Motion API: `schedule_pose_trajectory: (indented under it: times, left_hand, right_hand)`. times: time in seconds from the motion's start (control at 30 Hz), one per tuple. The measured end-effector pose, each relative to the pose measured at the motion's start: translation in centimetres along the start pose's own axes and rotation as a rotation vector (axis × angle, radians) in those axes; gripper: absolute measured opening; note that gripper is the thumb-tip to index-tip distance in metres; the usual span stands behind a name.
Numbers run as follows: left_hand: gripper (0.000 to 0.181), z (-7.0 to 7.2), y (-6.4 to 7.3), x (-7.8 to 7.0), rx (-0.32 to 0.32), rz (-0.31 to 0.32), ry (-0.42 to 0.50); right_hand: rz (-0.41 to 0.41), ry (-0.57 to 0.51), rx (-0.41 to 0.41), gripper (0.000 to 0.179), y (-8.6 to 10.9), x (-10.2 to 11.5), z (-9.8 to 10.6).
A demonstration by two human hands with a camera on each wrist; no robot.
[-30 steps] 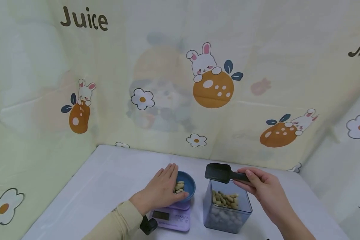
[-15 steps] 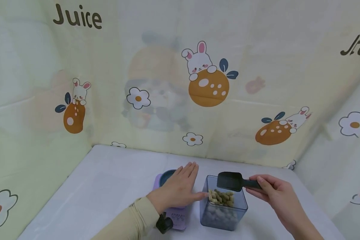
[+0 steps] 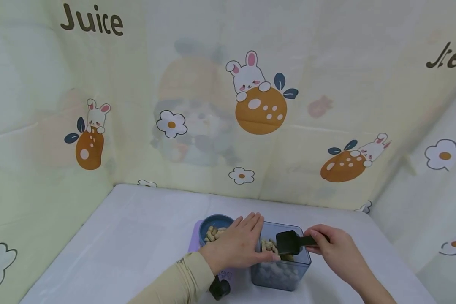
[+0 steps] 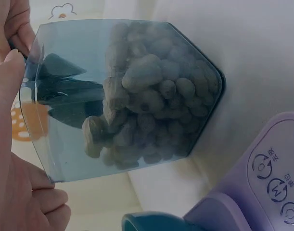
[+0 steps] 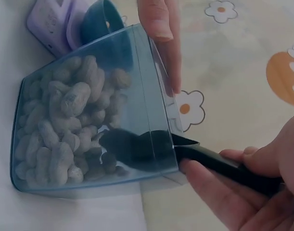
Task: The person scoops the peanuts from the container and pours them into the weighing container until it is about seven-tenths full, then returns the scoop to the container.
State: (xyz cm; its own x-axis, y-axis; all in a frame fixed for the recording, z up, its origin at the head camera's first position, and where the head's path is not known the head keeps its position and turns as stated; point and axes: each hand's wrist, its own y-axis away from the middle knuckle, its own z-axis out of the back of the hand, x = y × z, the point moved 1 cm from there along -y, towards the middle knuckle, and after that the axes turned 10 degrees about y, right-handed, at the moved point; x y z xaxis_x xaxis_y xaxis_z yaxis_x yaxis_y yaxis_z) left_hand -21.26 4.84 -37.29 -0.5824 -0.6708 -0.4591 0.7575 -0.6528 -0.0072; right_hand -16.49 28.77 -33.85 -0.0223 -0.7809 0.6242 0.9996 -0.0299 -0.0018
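Note:
In the head view, my right hand [image 3: 336, 249] grips the handle of a black scoop [image 3: 287, 242]. The scoop's blade dips into a clear bluish square container [image 3: 275, 276] partly filled with unshelled peanuts [image 4: 142, 91]. From the right wrist view, the blade tip [image 5: 115, 144] reaches the peanuts inside. My left hand [image 3: 237, 245] lies along the container's left rim, fingers straight and thumb spread along the near side. Behind this hand, a blue bowl [image 3: 217, 218] with several peanuts stands on a purple kitchen scale [image 3: 194, 237], both partly covered.
A white cloth covers the table [image 3: 144, 236]. Behind it hangs a pale curtain [image 3: 197, 185] printed with rabbits, oranges and flowers. A black wrist camera [image 3: 219, 288] sits under my left sleeve, overlapping the scale in the head view.
My left hand has moved right, from over the bowl to the container's rim, uncovering peanuts in the bowl. My right hand has lowered the scoop from above the container into it.

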Motion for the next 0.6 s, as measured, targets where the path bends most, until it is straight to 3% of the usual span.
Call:
schedule_pose_trajectory:
  times: [0.2, 0.6]
  left_hand:
    - [0.103, -0.1, 0.0, 0.0, -0.003, -0.007, -0.014]
    - [0.102, -0.1, -0.1, -0.2, -0.007, -0.006, -0.004]
  right_hand:
    - [0.028, 0.067, 0.005, 0.021, -0.3, 1.3, -0.5]
    - [0.016, -0.002, 0.063, 0.02, -0.7, 1.1, -1.0]
